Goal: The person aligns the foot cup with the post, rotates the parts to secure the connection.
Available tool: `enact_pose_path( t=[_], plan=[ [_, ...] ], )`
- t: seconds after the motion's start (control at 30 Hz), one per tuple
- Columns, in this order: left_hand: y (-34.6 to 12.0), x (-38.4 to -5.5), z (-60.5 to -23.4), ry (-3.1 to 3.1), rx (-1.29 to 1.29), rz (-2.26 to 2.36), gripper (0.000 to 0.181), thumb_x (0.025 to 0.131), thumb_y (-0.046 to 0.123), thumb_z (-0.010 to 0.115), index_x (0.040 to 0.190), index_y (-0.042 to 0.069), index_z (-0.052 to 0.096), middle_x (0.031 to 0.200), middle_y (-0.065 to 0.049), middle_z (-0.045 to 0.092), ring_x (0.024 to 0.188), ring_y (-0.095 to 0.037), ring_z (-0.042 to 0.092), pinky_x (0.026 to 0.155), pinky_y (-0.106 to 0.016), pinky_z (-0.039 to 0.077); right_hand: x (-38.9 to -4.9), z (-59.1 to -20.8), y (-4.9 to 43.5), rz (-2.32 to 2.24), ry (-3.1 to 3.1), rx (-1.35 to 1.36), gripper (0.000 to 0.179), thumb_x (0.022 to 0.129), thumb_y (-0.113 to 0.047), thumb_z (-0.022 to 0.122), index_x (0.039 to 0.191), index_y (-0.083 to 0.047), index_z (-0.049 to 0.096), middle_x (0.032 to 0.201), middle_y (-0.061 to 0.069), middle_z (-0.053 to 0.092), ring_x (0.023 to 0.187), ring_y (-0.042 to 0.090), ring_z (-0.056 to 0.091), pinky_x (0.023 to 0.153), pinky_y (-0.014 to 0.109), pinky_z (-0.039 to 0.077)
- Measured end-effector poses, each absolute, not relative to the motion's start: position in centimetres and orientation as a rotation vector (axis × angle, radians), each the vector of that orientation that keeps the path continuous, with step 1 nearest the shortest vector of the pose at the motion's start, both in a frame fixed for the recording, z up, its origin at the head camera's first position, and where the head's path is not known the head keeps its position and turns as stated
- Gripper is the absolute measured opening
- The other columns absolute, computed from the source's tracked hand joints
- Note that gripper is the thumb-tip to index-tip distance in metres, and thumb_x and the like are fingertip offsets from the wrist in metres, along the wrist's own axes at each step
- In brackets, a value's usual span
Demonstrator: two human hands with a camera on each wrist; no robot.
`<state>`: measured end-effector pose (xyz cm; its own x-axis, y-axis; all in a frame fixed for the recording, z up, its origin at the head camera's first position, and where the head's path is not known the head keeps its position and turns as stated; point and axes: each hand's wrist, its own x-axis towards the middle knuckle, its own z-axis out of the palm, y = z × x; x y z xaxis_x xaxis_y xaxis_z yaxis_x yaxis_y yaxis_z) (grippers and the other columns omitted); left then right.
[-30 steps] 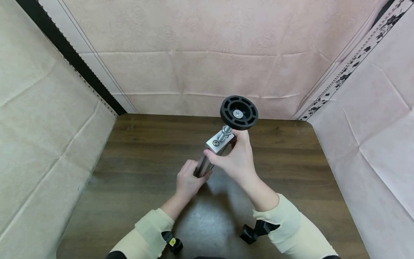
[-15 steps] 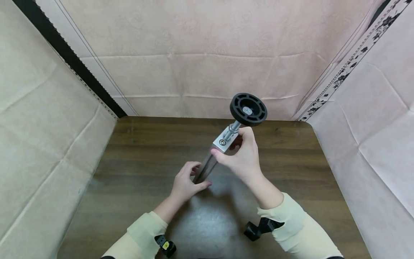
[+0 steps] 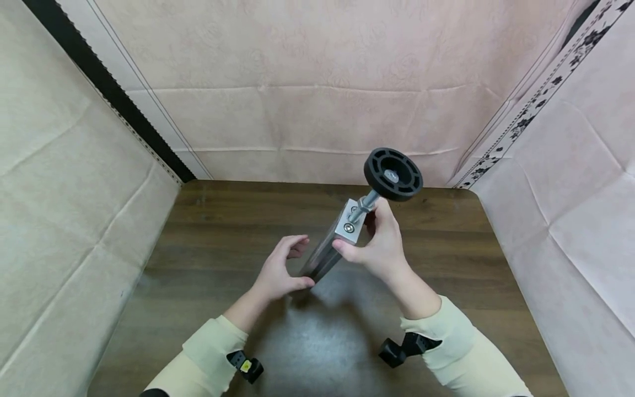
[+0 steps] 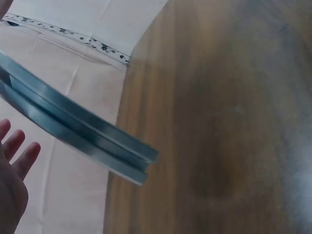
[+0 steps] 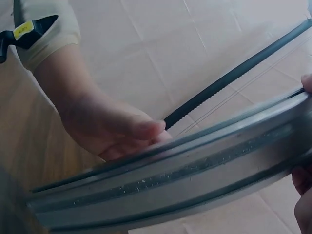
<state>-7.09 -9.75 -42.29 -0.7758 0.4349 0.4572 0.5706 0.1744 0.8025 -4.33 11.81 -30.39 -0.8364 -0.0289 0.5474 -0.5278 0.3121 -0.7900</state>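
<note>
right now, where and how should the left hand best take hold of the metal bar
I'd grip the metal bar near its free end, coming from the left: the left hand is beside it there, and the long grooved sides should suit thumb and fingers opposed. The right hand holds the end by the black wheel.

A brown wood-grain tabletop (image 3: 218, 231) spreads at six o'clock. Creased pale cloth (image 3: 307, 55) hangs at nine, twelve and three.
</note>
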Motion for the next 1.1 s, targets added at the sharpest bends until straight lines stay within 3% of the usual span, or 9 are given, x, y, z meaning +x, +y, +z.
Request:
enact_pose_path(
  t=[0.13, 0.33, 0.47, 0.57, 0.7, 1.1],
  plan=[
    [-9.5, -7.2, -42.0, -2.340, -1.076, -1.637, 0.099, 0.067, 0.070, 0.063, 0.133, 0.000, 0.043, 0.125, -0.014, 0.050, 0.109, -0.028, 0.051, 0.093, -0.039, 0.044, -4.5, -30.9, 11.8, 1.551, -2.088, 0.627, 0.059, 0.065, -0.025, 0.079, 0.105, 0.006, 0.048, 0.090, 0.007, 0.054, 0.071, 0.011, 0.049, 0.052, 0.019, 0.041],
    [-8.8, -7.2, -41.7, -2.392, -1.080, -1.679, 0.100, 0.066, 0.073, 0.063, 0.133, 0.001, 0.043, 0.129, -0.014, 0.049, 0.114, -0.028, 0.049, 0.097, -0.041, 0.040, -4.7, -31.3, 11.8, 1.583, -2.021, 0.702, 0.072, 0.072, -0.049, 0.073, 0.105, 0.008, 0.046, 0.091, 0.004, 0.054, 0.074, 0.009, 0.051, 0.056, 0.017, 0.044],
    [-8.7, -7.2, -41.4, -2.456, -1.037, -1.724, 0.093, 0.067, 0.066, 0.069, 0.130, 0.002, 0.046, 0.123, -0.012, 0.054, 0.107, -0.025, 0.052, 0.091, -0.045, 0.043, -4.9, -31.5, 11.8, 1.597, -1.992, 0.746, 0.072, 0.073, -0.050, 0.073, 0.103, 0.009, 0.045, 0.091, 0.004, 0.053, 0.074, 0.010, 0.052, 0.057, 0.020, 0.046],
    [-8.8, -7.2, -41.2, -2.499, -1.009, -1.753, 0.077, 0.068, 0.041, 0.082, 0.126, 0.001, 0.050, 0.114, -0.011, 0.058, 0.099, -0.024, 0.055, 0.084, -0.043, 0.045, -5.0, -31.6, 11.8, 1.604, -1.959, 0.785, 0.071, 0.074, -0.050, 0.072, 0.100, 0.009, 0.045, 0.090, 0.004, 0.054, 0.074, 0.011, 0.053, 0.059, 0.021, 0.046],
    [-8.6, -7.0, -40.9, -2.533, -0.974, -1.753, 0.067, 0.061, 0.014, 0.084, 0.120, 0.004, 0.054, 0.106, -0.008, 0.059, 0.091, -0.022, 0.055, 0.077, -0.036, 0.046, -5.2, -31.7, 12.0, 1.615, -1.907, 0.847, 0.070, 0.074, -0.049, 0.073, 0.098, 0.011, 0.045, 0.090, 0.005, 0.053, 0.076, 0.011, 0.053, 0.061, 0.021, 0.046],
    [-8.8, -6.7, -40.2, -2.530, -0.880, -1.718, 0.065, 0.058, 0.019, 0.085, 0.115, 0.007, 0.056, 0.101, -0.004, 0.061, 0.086, -0.019, 0.054, 0.073, -0.033, 0.045, -5.5, -31.8, 12.4, 1.664, -1.874, 0.923, 0.069, 0.074, -0.047, 0.074, 0.096, 0.011, 0.045, 0.091, 0.006, 0.050, 0.080, 0.013, 0.051, 0.063, 0.021, 0.044]
  ],
)
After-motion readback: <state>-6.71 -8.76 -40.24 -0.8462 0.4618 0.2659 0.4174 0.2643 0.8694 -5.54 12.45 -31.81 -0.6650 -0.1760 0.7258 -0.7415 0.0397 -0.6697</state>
